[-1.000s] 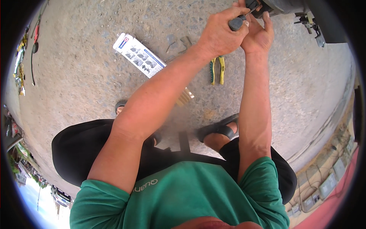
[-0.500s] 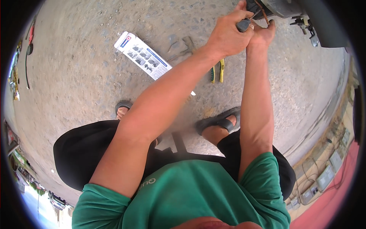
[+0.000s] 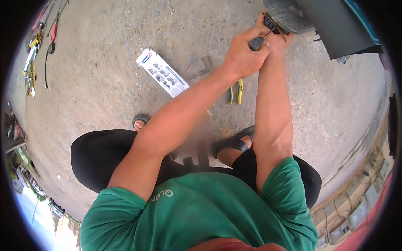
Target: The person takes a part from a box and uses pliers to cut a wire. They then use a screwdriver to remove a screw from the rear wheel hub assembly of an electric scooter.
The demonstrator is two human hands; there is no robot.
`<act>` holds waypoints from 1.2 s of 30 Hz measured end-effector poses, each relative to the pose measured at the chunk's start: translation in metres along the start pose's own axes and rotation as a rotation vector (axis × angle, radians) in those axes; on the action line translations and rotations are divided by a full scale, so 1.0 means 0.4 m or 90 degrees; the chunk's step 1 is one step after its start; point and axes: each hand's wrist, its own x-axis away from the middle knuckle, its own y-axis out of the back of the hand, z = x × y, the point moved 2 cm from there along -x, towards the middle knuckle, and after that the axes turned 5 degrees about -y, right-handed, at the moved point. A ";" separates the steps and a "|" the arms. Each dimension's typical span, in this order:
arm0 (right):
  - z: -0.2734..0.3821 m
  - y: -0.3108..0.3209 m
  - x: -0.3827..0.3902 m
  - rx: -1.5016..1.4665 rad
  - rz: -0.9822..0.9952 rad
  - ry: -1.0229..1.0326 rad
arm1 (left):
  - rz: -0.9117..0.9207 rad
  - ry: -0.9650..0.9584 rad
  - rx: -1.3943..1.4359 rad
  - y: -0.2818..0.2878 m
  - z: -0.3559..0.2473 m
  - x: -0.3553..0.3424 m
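My left hand (image 3: pixel 246 51) is closed around the dark handle (image 3: pixel 256 44) of a thin-shafted tool like a screwdriver; its tip is too small to make out. The shaft points toward a black ribbed part (image 3: pixel 274 26) with a rusty metal strip (image 3: pixel 278 27) along it. Just beside, my right hand (image 3: pixel 277 43) has its fingers curled around the lower side of that part, with some fingers hidden. A dusty, dark rounded piece (image 3: pixel 289 16) of a vehicle, it seems, is right above both hands.
Yellow-and-green-handled pliers (image 3: pixel 240 91) lie on the ground below my hands. A white printed box (image 3: pixel 161 74) lies left of my forearm. A large dark panel (image 3: pixel 326 25) overhangs at upper right. A red-and-black cable (image 3: pixel 52 39) and foil wrappers (image 3: pixel 30 69) are at far left.
The view has shifted, showing more of the rounded piece and dark panel at upper right. Both hands stay at the black part, with the tool still in my left hand.
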 end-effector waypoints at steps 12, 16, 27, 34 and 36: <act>-0.003 0.109 -0.062 0.117 -0.082 0.221 | -0.090 -0.044 -0.130 -0.049 -0.018 -0.010; -0.020 0.057 -0.020 0.095 -0.103 0.236 | -0.167 0.363 0.246 -0.059 -0.097 -0.035; -0.029 0.055 -0.021 -0.115 -0.111 0.196 | -0.393 0.508 0.422 -0.163 -0.147 -0.039; -0.040 0.044 -0.009 -0.106 -0.149 0.257 | 0.221 -0.067 -0.681 0.069 0.026 -0.007; -0.033 0.049 -0.025 -0.137 -0.157 0.248 | 0.295 -0.165 -0.679 0.039 -0.044 -0.059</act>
